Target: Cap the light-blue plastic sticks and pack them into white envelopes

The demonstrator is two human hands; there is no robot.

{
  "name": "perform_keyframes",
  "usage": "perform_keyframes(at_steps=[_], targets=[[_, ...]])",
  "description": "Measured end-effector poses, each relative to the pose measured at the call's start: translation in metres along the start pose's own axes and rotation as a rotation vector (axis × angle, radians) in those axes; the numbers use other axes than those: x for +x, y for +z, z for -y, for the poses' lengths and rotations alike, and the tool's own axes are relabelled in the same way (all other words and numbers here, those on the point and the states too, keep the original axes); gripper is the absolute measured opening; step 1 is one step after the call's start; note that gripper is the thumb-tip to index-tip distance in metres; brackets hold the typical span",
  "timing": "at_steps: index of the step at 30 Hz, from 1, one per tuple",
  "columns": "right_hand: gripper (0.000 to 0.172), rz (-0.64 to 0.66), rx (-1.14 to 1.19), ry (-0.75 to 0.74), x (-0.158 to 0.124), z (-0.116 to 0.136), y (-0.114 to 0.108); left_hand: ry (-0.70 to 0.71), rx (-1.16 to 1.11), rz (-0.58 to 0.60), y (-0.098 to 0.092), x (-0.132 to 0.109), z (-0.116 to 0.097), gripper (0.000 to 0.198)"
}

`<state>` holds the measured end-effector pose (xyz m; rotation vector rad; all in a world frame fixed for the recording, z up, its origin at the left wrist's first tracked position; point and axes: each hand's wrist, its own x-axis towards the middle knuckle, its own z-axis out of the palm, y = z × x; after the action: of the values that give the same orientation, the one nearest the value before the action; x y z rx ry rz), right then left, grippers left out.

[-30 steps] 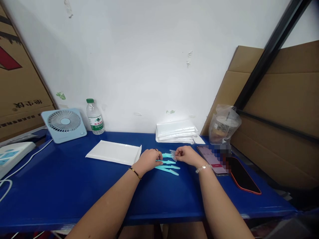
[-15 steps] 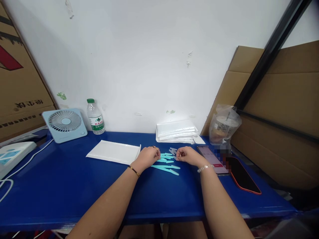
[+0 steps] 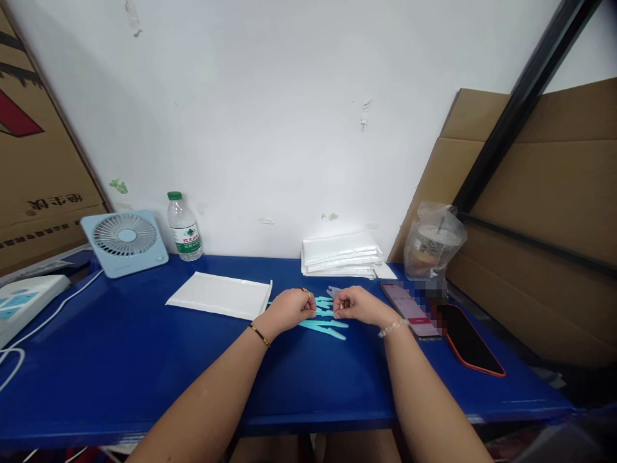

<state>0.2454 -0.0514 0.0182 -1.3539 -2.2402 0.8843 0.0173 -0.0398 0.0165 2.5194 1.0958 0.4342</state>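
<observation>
The left hand (image 3: 290, 307) and right hand (image 3: 355, 305), both narrowed, are pinching opposite ends of one turquoise stick (image 3: 325, 313) beside similar sticks (image 3: 332, 332), between the surface's (image 3: 313, 379) far and near edges.

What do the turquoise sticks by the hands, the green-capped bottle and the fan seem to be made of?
Turquoise sticks: probably plastic, evenly coloured; too small to judge finish.
Bottle: likely thin plastic, glossy and see-through.
Fan: apparently moulded plastic, satin-looking, smooth with rounded corners.
</observation>
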Motion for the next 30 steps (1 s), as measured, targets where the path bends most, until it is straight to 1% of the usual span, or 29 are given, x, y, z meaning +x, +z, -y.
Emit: perform_keyframes(at_steps=[2,6,8,11,13,17,21,24,27,30], targets=[[0.013,-0.014,0.017,0.022,-0.002,-0.005,-0.004,0.004,0.0,-0.01,0.0,-0.001,0.001,0.015],[0.013,-0.213,-0.07,0.1,-0.005,-0.02,-0.015,-0.025,0.096,-0.025,-0.001,0.001,0.007,0.014],[0.011,-0.254,-0.125,0.147,-0.005,-0.026,-0.017,-0.041,0.132,-0.009,0.0,0.002,0.011,0.012],[0.009,-0.205,-0.126,0.188,-0.004,-0.031,-0.014,-0.064,0.127,0.003,0.002,0.003,0.013,0.01],[0.008,-0.162,-0.114,0.188,-0.002,-0.031,-0.01,-0.092,0.113,0.011,0.002,0.003,0.011,0.009],[0.006,-0.153,-0.122,0.156,0.0,-0.028,-0.006,-0.117,0.093,0.023,0.0,0.002,0.008,0.01],[0.007,-0.127,-0.108,0.157,-0.002,-0.024,-0.005,-0.112,0.024,-0.026,-0.002,0.001,0.009,0.014],[0.011,-0.116,-0.07,0.162,-0.001,-0.023,-0.005,-0.139,-0.141,-0.077,-0.002,0.0,0.01,0.022],[0.009,-0.156,-0.062,0.139,0.0,-0.022,-0.006,-0.116,-0.248,-0.118,-0.004,-0.001,0.009,0.029],[0.01,-0.283,-0.049,0.066,-0.001,-0.018,-0.009,-0.093,-0.246,-0.135,-0.007,-0.001,0.006,0.035]])
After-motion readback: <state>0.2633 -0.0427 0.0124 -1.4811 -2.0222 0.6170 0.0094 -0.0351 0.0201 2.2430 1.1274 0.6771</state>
